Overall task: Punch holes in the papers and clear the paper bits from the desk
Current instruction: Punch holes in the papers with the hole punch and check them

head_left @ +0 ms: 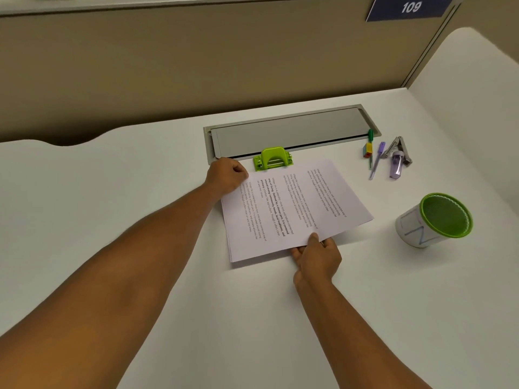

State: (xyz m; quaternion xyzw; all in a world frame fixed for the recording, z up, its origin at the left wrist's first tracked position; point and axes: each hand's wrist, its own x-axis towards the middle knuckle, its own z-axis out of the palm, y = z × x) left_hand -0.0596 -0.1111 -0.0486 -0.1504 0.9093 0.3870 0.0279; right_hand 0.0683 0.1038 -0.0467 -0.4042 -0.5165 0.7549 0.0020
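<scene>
While left hand (pixel 226 175) grips papers (pixel 292 209) | right hand (pixel 316 255) fingers pinch near edge

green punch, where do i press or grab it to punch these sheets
Press down from above on the raised arched lever of the punch. Its slot faces you with the papers fed in, so keep off the front; the base sits flat on the desk.
</scene>
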